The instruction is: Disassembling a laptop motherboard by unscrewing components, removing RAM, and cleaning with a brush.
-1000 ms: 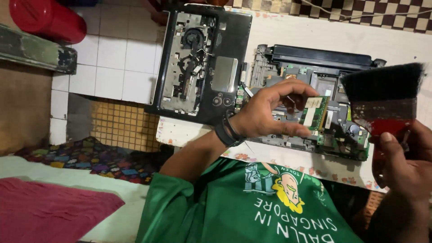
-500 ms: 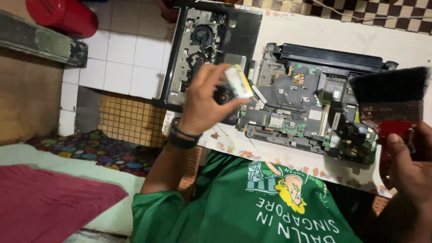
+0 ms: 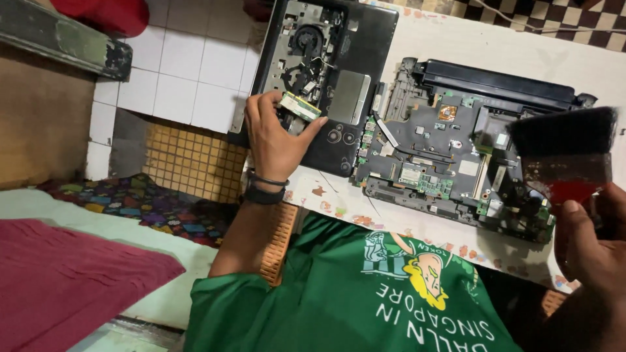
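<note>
Pinching a small green memory module [image 3: 300,106] between thumb and fingertips, the left hand [image 3: 277,133] holds it just above the dark laptop case panel [image 3: 326,78] that lies at the left end of the table [image 3: 495,49]; a dark band sits on that wrist. The module is tilted, one long edge toward the panel's open fan area, and whether it touches the panel I cannot tell. Just beside the panel, to its right, lies the stripped laptop base with its exposed motherboard [image 3: 443,156], green and grey parts showing, a black hinge bar along its far edge. At the right edge of the view the right hand [image 3: 590,251] is closed around the red handle of a wide flat brush [image 3: 564,153], whose black bristles hang over the right end of the motherboard. The table carries a pale flowered cloth. Beyond its left end are white wall tiles [image 3: 189,72], with a patterned mat [image 3: 130,202] lower down.
</note>
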